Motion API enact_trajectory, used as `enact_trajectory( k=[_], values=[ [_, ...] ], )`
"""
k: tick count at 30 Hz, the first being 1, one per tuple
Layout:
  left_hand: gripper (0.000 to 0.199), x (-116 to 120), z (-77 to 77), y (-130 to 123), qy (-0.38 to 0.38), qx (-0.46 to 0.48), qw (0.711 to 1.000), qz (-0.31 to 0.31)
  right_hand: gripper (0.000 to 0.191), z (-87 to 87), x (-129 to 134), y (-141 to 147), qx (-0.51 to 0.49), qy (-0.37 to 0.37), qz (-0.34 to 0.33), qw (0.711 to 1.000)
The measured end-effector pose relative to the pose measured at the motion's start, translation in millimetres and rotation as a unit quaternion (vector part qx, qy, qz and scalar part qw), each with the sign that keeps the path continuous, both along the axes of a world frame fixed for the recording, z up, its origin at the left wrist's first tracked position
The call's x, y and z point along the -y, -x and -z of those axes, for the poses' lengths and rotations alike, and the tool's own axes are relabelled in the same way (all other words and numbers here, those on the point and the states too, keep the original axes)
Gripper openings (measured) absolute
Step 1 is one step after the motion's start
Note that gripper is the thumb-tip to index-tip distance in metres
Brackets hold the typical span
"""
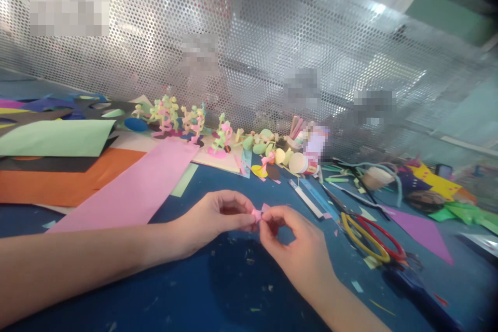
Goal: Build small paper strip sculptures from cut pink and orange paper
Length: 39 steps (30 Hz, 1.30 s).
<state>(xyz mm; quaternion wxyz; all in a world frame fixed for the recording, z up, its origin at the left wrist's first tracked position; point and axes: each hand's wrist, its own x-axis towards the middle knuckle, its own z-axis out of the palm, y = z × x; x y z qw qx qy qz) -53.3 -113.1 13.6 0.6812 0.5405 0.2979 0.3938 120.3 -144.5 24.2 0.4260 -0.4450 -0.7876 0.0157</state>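
Between the fingertips of both hands is a small folded piece of pink paper (257,214), held just above the blue table (233,280). My left hand (218,212) pinches its left side with thumb and forefinger. From the right, my right hand (293,231) pinches the other end the same way. Part of the paper is hidden by the fingers. Beyond the left forearm lies a long pink paper strip (155,181). Scissors with yellow and red handles (365,238) rest to the right of my right hand.
Small paper figures (221,135) stand along the perforated metal screen (249,72). Coloured sheets, including an orange one (78,176) and a light green one (58,137), are stacked at left. A purple piece (422,233), a blue-handled tool (420,295) and paper scraps lie at right.
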Motion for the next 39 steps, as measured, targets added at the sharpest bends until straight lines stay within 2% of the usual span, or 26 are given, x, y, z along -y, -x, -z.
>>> enact_trajectory(
  k=[11, 14, 18, 23, 33, 39],
  values=[
    [0.018, 5.6, -4.4, 1.0, -0.003, -0.015, 0.999, 0.045, 0.010, -0.4, 5.3, 1.6, 0.073, -0.082, 0.005, 0.994],
    [0.017, 3.9, -3.6, 0.5, -0.016, -0.012, 1.000, 0.019, 0.008, -1.8, 3.4, 0.2, 0.080, -0.075, -0.022, 0.994],
    [0.019, 0.9, -2.1, 0.7, -0.035, -0.019, 0.999, -0.027, 0.008, -4.7, -0.6, -2.9, 0.017, -0.020, -0.018, 0.999],
    [0.021, 0.8, -2.2, 0.6, -0.027, -0.019, 0.999, -0.014, 0.008, -7.1, 0.0, -4.5, 0.004, 0.021, -0.007, 1.000],
    [0.021, 1.4, -2.5, 0.7, -0.022, -0.019, 1.000, -0.003, 0.009, -8.2, 3.2, -0.1, 0.019, -0.018, -0.020, 0.999],
    [0.023, 2.3, 0.9, 2.4, -0.016, -0.040, 0.999, 0.013, 0.010, -7.5, 5.5, 2.3, 0.026, -0.014, -0.013, 0.999]
  ],
)
